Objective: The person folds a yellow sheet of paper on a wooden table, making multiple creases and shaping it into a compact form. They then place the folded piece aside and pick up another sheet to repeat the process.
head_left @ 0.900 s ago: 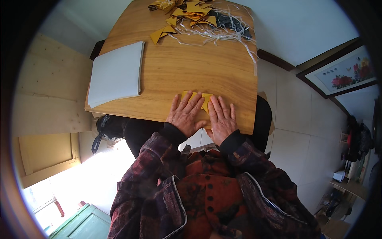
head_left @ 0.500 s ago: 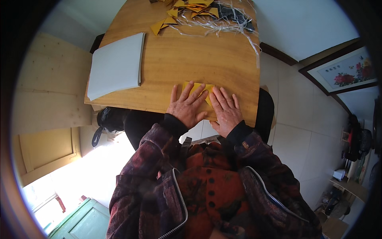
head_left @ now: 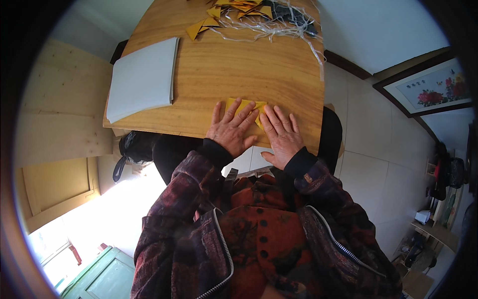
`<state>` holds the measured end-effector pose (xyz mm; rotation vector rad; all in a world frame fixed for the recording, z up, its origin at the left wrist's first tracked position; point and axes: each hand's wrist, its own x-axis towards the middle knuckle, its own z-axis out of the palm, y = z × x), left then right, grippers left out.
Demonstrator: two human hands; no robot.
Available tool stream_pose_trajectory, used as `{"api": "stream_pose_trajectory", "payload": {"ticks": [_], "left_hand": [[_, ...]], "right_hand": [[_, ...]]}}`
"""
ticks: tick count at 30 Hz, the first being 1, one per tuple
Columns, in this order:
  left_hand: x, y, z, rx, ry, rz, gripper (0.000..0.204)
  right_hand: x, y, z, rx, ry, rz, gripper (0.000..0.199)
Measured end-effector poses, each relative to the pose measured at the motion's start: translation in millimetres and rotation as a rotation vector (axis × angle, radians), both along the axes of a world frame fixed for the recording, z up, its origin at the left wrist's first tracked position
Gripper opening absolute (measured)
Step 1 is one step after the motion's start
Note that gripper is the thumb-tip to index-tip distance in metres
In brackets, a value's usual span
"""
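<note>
A piece of folded yellow paper (head_left: 260,105) lies flat at the near edge of the wooden table (head_left: 239,70). My left hand (head_left: 232,128) rests on it with fingers spread, covering its left and middle part. Beside it, my right hand (head_left: 282,134) lies flat over the paper's right edge, fingers stretched out, thumb apart. Between the two hands a bit of the yellow paper shows; the rest is hidden beneath the fingers. Neither hand grips anything.
A stack of white sheets (head_left: 142,79) lies on the table's left side. Several folded yellow paper pieces (head_left: 201,27) are heaped at the far end, next to tangled clear plastic strips (head_left: 279,25). A black bag (head_left: 132,149) hangs below the left table edge.
My right hand has shifted slightly, its thumb moving a little away from my left hand. The view has moved a little; the paper still lies under both hands.
</note>
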<state>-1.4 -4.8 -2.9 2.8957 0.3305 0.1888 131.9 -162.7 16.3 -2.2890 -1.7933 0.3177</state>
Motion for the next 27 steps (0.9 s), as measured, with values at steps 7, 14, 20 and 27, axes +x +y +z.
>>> {"api": "stream_pose_trajectory", "payload": {"ticks": [7, 14, 20, 27], "left_hand": [[1.2, -0.4, 3.0, 0.034, -0.015, 0.011, 0.067], [0.6, -0.2, -0.3, 0.028, -0.049, 0.001, 0.067], [-5.0, 1.9, 0.5, -0.118, -0.172, 0.058, 0.069], [1.3, 3.8, 0.1, -0.126, -0.139, 0.11, 0.072]], "right_hand": [[2.2, 2.7, -2.0, 0.018, -0.026, -0.008, 0.101], [0.1, 12.7, -6.0, 0.077, 0.026, -0.043, 0.111], [-2.6, 18.2, -3.9, 0.032, -0.018, -0.044, 0.112], [-4.1, 19.2, -2.4, -0.009, -0.053, -0.029, 0.106]]}}
